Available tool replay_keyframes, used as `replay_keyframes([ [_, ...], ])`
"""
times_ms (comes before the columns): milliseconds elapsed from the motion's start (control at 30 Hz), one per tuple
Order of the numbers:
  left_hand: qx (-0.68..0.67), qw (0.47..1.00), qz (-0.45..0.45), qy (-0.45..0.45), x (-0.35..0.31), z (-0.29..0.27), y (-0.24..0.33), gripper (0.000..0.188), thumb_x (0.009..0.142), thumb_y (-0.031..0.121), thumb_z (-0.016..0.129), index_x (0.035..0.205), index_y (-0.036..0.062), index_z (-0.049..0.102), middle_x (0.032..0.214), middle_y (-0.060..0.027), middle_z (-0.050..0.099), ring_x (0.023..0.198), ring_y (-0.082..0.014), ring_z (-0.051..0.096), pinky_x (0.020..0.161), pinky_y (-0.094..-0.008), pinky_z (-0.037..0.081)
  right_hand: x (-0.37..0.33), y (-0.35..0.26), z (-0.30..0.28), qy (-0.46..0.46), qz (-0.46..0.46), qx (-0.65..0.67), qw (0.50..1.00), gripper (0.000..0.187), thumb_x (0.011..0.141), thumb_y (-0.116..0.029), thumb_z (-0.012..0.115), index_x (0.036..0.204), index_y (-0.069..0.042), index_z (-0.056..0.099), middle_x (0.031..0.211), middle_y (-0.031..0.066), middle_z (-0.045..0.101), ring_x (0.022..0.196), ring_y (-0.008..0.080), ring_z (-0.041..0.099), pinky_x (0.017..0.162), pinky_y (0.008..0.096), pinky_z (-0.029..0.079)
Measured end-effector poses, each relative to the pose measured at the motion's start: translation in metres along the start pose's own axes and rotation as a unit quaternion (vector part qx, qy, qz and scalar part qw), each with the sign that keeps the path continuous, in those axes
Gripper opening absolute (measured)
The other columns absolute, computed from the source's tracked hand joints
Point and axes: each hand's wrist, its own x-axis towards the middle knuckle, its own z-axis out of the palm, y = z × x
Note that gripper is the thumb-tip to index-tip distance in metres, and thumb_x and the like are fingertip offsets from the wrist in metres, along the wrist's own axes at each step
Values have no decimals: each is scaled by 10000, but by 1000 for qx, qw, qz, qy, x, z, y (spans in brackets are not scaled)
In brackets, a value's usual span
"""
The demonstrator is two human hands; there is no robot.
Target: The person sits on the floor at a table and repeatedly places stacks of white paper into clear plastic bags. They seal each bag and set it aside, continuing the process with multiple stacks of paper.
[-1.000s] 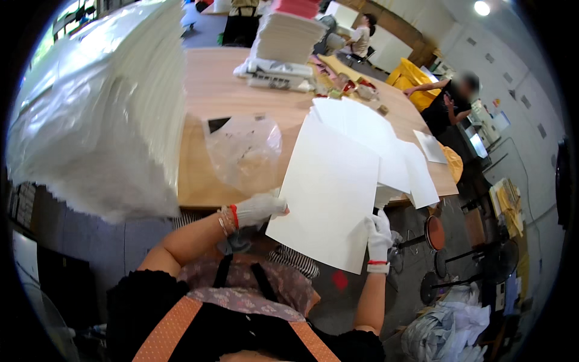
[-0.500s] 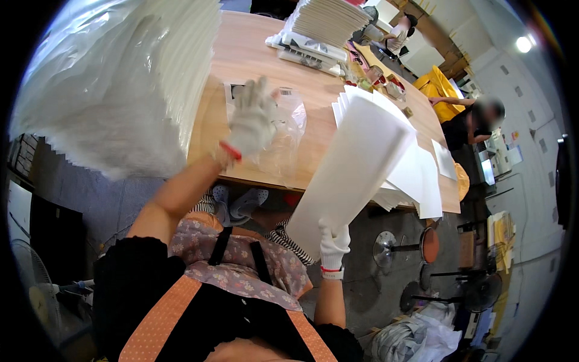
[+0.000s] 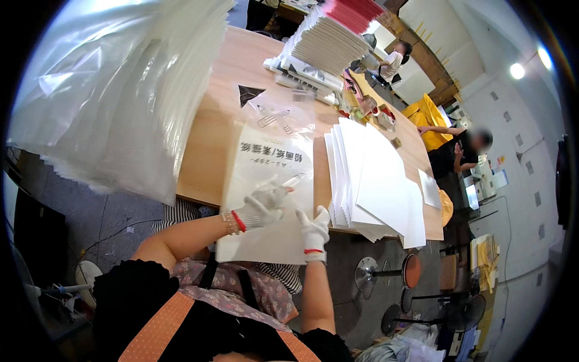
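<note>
A stack of white paper sheets [image 3: 256, 246] lies partly inside a clear plastic bag [image 3: 283, 136] with dark print and a pencil drawing; its near end sticks out past the table edge. My left hand [image 3: 265, 204], in a white glove with a red cuff, is on top of the stack at the bag's near end, its fingers closed on a raised fold of the bag's film. My gloved right hand [image 3: 313, 228] grips the right edge of the sheets, thumb up, other fingers mostly hidden.
A tall pile of clear plastic bags [image 3: 120, 102] hangs over the table's left edge. Fanned white sheets [image 3: 380, 181] lie on the right of the wooden table [image 3: 199, 172]. Stacked packs [image 3: 322, 39] and tape rolls [image 3: 385, 119] stand farther back. A stool [image 3: 411, 270] is at right; two people work beyond.
My right hand has brought the paper left and down from its tilted position, and it now lies partly in the bag. My left hand has moved nearer, from the bag's middle to its near end.
</note>
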Motion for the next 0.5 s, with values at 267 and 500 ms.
replay_keyframes([
  [267, 134, 979, -146, 43, -35, -65, -124, 412, 848, 2, 478, 1253, 77, 470, 1083, -97, 578, 888, -218, 575, 791, -331, 489, 57, 53, 106, -230, 86, 70, 967, 443, 935, -372, 431, 1341, -197, 399, 1074, 171, 632, 959, 337, 612, 789, 427, 477],
  [500, -81, 926, -342, 137, -141, -86, -68, 317, 851, -37, 450, 1167, -12, 443, 1008, -112, 567, 882, -181, 555, 773, -269, 452, -60, 48, 38, -342, -6, 86, 936, 443, 924, -287, 451, 1342, -145, 413, 1093, 176, 622, 938, 327, 611, 788, 389, 482],
])
